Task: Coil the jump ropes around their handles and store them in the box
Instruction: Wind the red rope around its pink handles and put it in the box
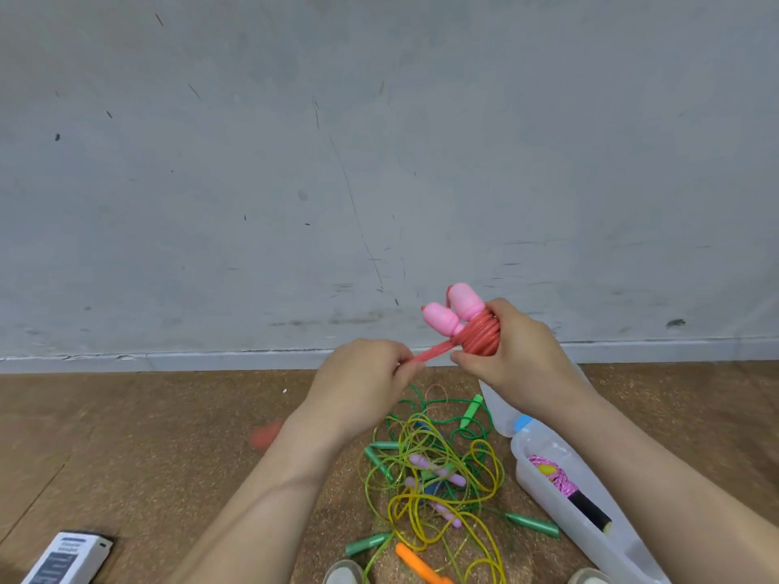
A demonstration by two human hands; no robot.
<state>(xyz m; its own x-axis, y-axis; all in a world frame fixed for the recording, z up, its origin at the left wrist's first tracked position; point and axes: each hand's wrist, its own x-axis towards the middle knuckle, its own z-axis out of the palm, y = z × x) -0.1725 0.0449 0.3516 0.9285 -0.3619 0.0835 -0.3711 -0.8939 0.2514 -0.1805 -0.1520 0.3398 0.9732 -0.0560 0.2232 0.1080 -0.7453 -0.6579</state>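
Hands are working mid-air above the floor [168,436] — the right hand [514,351] is gripping the two pink handles [455,311] with the red rope [478,341] coiled around them, while the left hand [362,377] is pinching the rope's loose end, holding it taut. Below, a tangle of green and yellow ropes [434,469] is lying beside the clear box [532,482] — which is holding one pink bundled rope [556,478].
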